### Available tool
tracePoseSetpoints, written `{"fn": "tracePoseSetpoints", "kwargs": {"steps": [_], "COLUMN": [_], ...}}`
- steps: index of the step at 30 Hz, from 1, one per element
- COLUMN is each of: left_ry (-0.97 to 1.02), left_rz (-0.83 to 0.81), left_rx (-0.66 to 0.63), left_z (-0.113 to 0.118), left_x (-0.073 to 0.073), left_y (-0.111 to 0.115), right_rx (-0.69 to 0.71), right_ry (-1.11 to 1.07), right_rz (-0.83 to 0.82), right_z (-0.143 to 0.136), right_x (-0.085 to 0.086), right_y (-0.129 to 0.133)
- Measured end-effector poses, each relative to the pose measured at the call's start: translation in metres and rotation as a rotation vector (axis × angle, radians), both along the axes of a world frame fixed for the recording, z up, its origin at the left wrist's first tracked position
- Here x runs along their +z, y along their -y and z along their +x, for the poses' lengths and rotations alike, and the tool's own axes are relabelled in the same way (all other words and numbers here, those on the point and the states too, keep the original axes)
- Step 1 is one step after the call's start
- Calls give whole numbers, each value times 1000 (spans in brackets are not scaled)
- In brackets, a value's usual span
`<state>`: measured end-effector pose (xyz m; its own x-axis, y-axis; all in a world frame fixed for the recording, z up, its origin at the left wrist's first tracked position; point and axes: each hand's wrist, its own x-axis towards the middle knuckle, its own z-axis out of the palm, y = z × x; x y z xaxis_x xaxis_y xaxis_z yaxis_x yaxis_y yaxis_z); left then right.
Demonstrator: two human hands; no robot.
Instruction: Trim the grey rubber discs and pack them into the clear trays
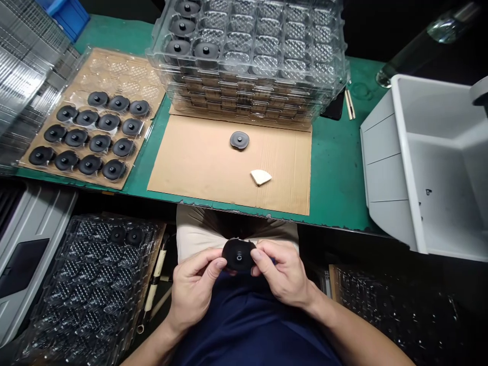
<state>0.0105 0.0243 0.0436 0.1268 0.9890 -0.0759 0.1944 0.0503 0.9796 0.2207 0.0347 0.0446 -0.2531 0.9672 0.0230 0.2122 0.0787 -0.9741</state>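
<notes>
Between my two hands, above my lap, is a rounded black plastic part (pixel 233 254) with a small ring-shaped stub on its face. My left hand (pixel 196 282) pinches its left edge between thumb and fingers. At its right edge, my right hand (pixel 280 269) grips it the same way. On the cardboard sheet (pixel 190 157) in front of me lies a similar black part (pixel 239 140), stub facing up. Nearer to me on that sheet rests a cream, fan-shaped piece (pixel 261 177).
Stacked clear trays (pixel 247 66) stand at the back, with several black parts on top. A tray of black parts (pixel 87 122) lies left on the green table (pixel 335 173). A grey bin (pixel 385 152) stands right. More trays (pixel 91 284) sit below, left of my legs.
</notes>
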Motion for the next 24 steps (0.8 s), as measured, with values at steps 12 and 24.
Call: {"fn": "tracePoseSetpoints", "kwargs": {"steps": [12, 24], "left_ry": [488, 388], "left_rz": [-549, -488], "left_rx": [-17, -42], "left_z": [8, 1], "left_x": [6, -1], "left_y": [7, 11], "right_rx": [-24, -46], "right_ry": [-399, -321], "right_rz": [-635, -563], "right_z": [-6, -7], "right_x": [-1, -6], "right_y": [3, 6]}}
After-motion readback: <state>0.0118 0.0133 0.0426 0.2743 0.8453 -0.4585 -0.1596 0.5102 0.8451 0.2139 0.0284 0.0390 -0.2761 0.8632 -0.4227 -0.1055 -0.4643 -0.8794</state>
